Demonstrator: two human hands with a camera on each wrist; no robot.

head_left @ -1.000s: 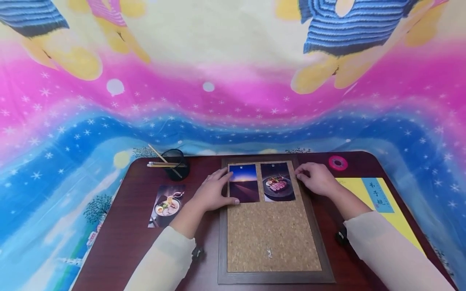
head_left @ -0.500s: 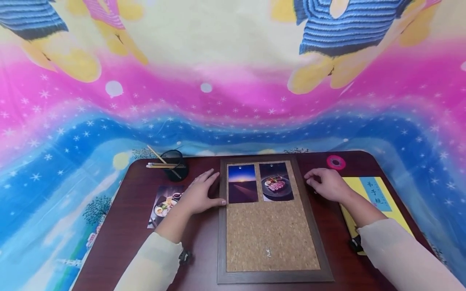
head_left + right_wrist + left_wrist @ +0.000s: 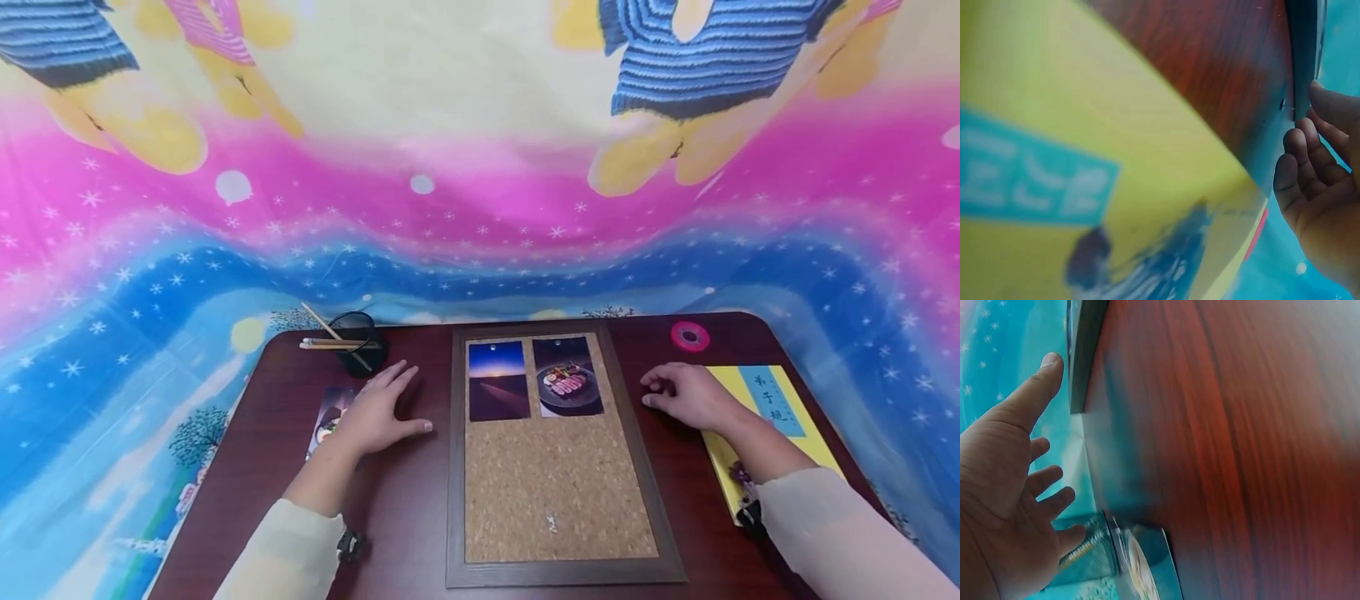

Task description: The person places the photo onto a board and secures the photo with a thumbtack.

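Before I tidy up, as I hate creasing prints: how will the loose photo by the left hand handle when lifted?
The photo looks thin, so it is probably light and may bend. Lying on the table, it may slide before an edge lifts.

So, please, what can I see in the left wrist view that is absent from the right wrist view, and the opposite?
Only the left wrist view shows the left hand, the pencil cup and the food photo, which is partly cut off.

Only the right wrist view shows the right hand, the yellow book with its blue label, and a sliver of the pink ring.

Both share the reddish-brown table, the blue cloth and an edge of the dark frame.
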